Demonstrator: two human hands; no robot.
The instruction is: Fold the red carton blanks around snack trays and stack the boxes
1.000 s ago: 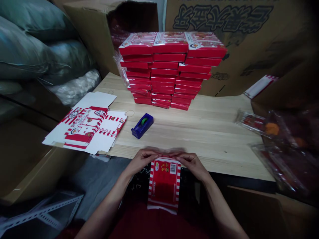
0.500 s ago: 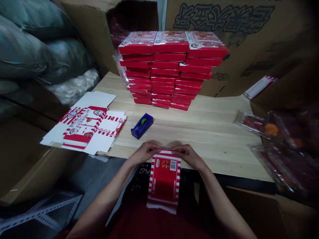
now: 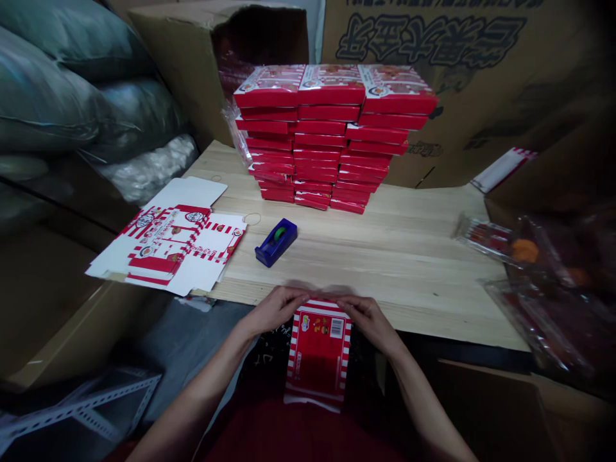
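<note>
A red and white striped carton (image 3: 317, 359) stands on end at the near edge of the wooden table (image 3: 409, 256). My left hand (image 3: 274, 309) pinches its top left corner and my right hand (image 3: 368, 317) pinches its top right corner. Both hands have their fingers closed on the carton's upper flap. The fingertips are slightly blurred.
A blue tape dispenser (image 3: 276, 241) lies just beyond my hands. Flat unfolded cartons (image 3: 168, 244) lie on the table's left end. Three tall stacks of red boxes (image 3: 332, 135) stand at the back. Clear plastic packs (image 3: 539, 269) lie right. Big cardboard boxes (image 3: 481, 77) stand behind.
Both hands and the carton's top have stayed at the table's edge, with small shifts of the fingers along the upper flap. The view has moved slightly.
</note>
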